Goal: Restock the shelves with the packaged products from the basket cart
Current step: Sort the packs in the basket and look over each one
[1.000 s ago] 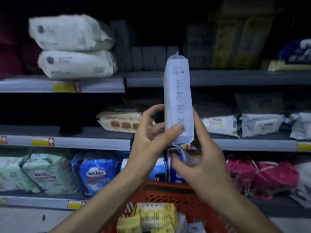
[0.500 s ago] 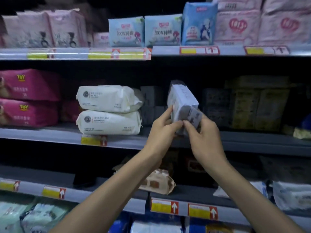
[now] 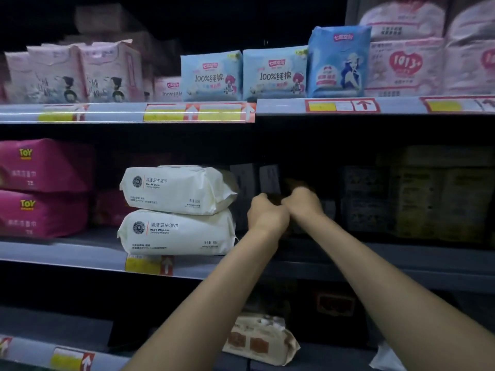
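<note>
Both my arms reach deep into the dark middle shelf. The pale blue-white pack stands upright there, next to similar grey packs. My left hand is curled at the pack's lower left edge. On its right side, my right hand grips it with fingers that fade into shadow. The basket cart is out of view.
Two white wet-wipe packs are stacked just left of my hands, with magenta packs further left. Dark boxed goods fill the shelf to the right. Blue and pink packs line the top shelf. A tan pack lies on the shelf below.
My view has lifted from the red basket to the upper shelves. Both hands carried the pale pack up and pushed it from the shelf's front into the dark recess.
</note>
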Action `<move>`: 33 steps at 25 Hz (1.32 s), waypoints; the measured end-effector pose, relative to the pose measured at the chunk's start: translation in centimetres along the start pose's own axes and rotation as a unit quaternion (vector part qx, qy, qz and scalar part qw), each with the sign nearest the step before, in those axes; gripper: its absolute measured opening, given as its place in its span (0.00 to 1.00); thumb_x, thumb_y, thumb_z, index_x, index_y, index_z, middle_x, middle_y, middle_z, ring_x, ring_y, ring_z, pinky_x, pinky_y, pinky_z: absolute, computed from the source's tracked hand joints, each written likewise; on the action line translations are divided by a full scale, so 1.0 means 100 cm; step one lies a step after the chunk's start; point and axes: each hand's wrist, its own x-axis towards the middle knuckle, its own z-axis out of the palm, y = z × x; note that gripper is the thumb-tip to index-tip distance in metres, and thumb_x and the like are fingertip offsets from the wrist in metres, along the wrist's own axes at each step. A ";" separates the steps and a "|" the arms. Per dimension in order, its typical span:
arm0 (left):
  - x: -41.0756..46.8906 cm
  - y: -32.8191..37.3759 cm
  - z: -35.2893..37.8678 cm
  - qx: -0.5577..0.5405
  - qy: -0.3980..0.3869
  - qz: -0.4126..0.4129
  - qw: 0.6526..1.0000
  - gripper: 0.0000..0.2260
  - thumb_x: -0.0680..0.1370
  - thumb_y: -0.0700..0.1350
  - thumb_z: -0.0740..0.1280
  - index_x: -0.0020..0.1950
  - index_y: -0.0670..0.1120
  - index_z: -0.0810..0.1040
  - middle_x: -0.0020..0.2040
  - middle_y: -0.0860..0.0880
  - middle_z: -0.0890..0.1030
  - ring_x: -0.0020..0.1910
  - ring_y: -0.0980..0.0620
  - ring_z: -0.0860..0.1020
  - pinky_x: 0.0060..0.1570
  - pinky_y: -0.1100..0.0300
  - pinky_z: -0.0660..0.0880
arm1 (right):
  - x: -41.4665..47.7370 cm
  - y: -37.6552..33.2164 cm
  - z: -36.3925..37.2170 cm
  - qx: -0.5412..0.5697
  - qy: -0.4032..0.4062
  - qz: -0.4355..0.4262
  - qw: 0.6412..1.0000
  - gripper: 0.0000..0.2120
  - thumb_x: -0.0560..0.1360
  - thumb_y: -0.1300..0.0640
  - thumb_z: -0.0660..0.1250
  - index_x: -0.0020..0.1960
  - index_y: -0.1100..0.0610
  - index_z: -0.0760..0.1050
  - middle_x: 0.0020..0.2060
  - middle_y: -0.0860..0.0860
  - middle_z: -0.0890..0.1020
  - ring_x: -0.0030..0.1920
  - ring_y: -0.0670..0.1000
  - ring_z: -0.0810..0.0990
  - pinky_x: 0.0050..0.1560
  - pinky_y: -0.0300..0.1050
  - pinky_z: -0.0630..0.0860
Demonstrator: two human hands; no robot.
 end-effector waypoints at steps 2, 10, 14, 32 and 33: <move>-0.007 -0.010 0.001 -0.015 -0.019 0.009 1.000 0.16 0.77 0.35 0.64 0.62 0.50 0.73 0.53 0.44 0.82 0.51 0.42 0.84 0.52 0.44 0.84 | -0.010 0.002 -0.009 -0.045 0.010 -0.038 0.998 0.15 0.79 0.60 0.69 0.65 0.60 0.77 0.57 0.59 0.82 0.53 0.59 0.82 0.54 0.56 0.83; -0.047 -0.010 -0.022 0.079 -0.050 0.039 0.995 0.31 0.75 0.35 0.72 0.77 0.48 0.71 0.54 0.45 0.82 0.44 0.50 0.82 0.51 0.48 0.84 | -0.059 0.012 -0.065 -0.083 -0.048 -0.102 0.990 0.29 0.79 0.56 0.73 0.78 0.50 0.68 0.73 0.54 0.74 0.71 0.56 0.74 0.68 0.49 0.74; -0.072 0.002 -0.036 0.161 -0.060 0.094 0.981 0.30 0.76 0.39 0.74 0.77 0.48 0.71 0.44 0.56 0.77 0.43 0.57 0.78 0.47 0.60 0.78 | -0.088 0.016 -0.099 -0.133 -0.054 -0.120 0.982 0.31 0.79 0.53 0.72 0.79 0.48 0.65 0.74 0.53 0.73 0.72 0.56 0.73 0.69 0.51 0.74; -0.196 -0.100 0.002 0.517 -0.262 0.241 0.779 0.53 0.68 0.75 0.68 0.84 0.63 0.40 0.86 0.50 0.47 0.84 0.47 0.49 0.81 0.42 0.55 | -0.275 0.155 -0.152 -0.276 -0.301 -0.048 0.912 0.64 0.65 0.27 0.75 0.80 0.37 0.30 0.82 0.47 0.33 0.81 0.52 0.30 0.81 0.57 0.45; -0.204 -0.116 0.007 0.514 -0.278 0.237 0.776 0.53 0.69 0.75 0.67 0.84 0.63 0.40 0.86 0.50 0.47 0.84 0.47 0.49 0.80 0.42 0.56 | -0.287 0.170 -0.148 -0.279 -0.319 -0.041 0.905 0.64 0.65 0.28 0.75 0.80 0.37 0.30 0.82 0.47 0.33 0.81 0.52 0.30 0.81 0.57 0.45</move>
